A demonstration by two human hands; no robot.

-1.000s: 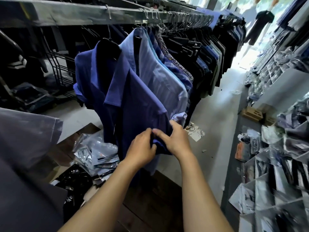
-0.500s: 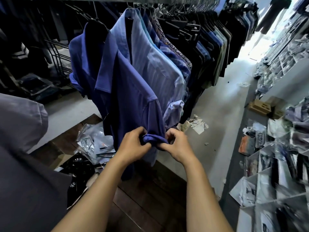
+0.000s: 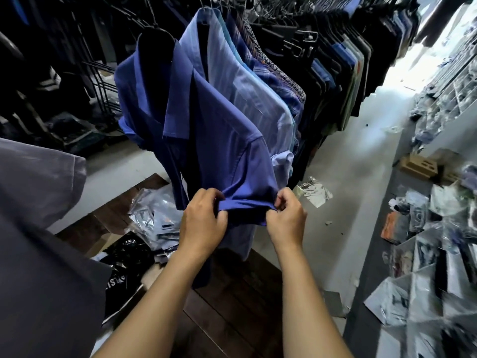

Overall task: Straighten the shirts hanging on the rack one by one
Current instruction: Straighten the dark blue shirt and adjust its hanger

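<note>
A dark blue short-sleeved shirt (image 3: 206,130) hangs on a black hanger at the near end of the rack. Its sleeve cuff (image 3: 245,206) is stretched flat between my hands. My left hand (image 3: 204,223) pinches the cuff's left end with curled fingers. My right hand (image 3: 286,220) pinches its right end. Directly behind hangs a light blue striped shirt (image 3: 247,86), then a long row of patterned and dark shirts (image 3: 335,73) running away to the upper right.
Plastic-wrapped garment packs (image 3: 154,218) and a black bag (image 3: 126,257) lie on the dark wooden floor below the rack. A grey shirt (image 3: 38,202) hangs close at the left. Shelves of packaged goods (image 3: 426,241) line the right side of the pale aisle floor (image 3: 361,164).
The hands have moved apart, pulling the bunched blue sleeve cuff out flat between them. The view has tilted down and closer to the shirt.
</note>
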